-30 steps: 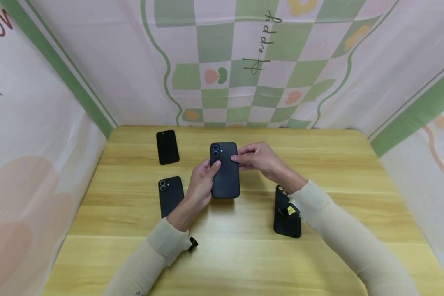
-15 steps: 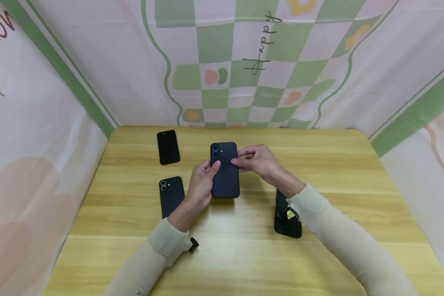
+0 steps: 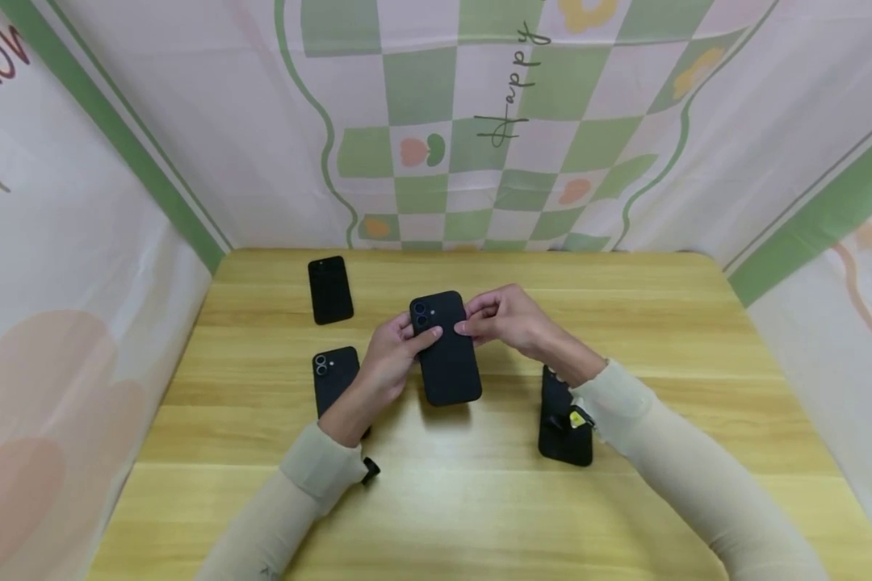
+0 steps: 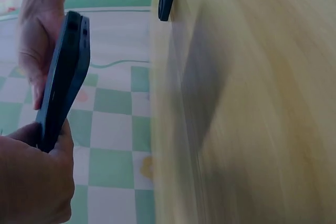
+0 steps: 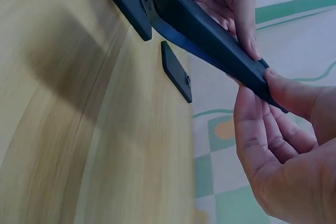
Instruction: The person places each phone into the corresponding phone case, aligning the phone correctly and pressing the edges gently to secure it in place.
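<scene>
A black phone case (image 3: 449, 367), camera end away from me, is held above the table between both hands. In the right wrist view a dark phone (image 5: 181, 40) lies along the case's inner side. The two spread apart at the port end and meet near the camera end. My left hand (image 3: 388, 355) grips the left edge, thumb across the back. My right hand (image 3: 512, 323) pinches the upper right edge with thumb and fingers. In the left wrist view the same gap shows between the case (image 4: 60, 82) and the phone (image 4: 81, 61).
A black phone (image 3: 330, 290) lies at the table's back left. Nearer, a black phone-shaped piece with two camera rings (image 3: 334, 375) is partly behind my left wrist. Another black phone-shaped piece (image 3: 565, 448) lies under my right wrist. A patterned cloth (image 3: 421, 89) hangs behind the table (image 3: 661, 323).
The case and phone have tilted, their lower end swinging right and toward me. My left thumb reaches further across the back. My right hand keeps its pinch, slightly lower.
</scene>
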Demonstrator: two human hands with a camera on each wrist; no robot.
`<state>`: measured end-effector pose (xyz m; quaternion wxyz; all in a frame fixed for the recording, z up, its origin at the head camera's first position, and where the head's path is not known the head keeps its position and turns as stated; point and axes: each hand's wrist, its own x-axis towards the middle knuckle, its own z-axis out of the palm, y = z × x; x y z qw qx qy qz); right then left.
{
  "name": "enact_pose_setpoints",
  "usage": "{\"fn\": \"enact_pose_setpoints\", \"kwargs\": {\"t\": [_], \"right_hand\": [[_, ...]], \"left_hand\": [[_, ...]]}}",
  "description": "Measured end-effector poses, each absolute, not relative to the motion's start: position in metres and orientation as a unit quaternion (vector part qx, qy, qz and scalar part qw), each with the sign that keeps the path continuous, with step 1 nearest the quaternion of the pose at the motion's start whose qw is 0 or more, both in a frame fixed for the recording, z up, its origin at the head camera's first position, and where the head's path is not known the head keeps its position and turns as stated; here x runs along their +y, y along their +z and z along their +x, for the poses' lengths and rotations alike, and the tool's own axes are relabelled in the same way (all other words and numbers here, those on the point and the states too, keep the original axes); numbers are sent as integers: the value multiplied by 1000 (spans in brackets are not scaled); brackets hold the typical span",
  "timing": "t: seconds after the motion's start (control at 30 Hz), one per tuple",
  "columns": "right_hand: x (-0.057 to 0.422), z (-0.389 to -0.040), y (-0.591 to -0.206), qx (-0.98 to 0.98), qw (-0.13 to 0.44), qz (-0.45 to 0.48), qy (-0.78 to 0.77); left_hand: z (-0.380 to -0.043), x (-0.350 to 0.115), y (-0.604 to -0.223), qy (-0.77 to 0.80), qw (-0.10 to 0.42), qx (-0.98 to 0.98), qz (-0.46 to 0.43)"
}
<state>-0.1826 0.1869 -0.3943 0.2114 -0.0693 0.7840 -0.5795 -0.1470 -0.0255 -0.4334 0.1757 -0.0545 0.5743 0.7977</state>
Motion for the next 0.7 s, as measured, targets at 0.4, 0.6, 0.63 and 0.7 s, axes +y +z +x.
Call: {"fn": "enact_pose_setpoints", "kwargs": {"t": [0.4,0.6,0.63,0.7], "right_hand": [[182,-173,-402,791,183,-70,-580],[181,-167,-408,799,199,-84,-561],[181,-166,-409,801,199,-86,-558],[182,-164,-410,806,194,-87,-553]], "left_hand": [[-145,-23,-434,825,85,555,-70],[-146,-27,-431,845,31,525,-93],[-147,-27,-431,849,26,519,-92],[-148,-28,-432,856,21,508,-93]]}}
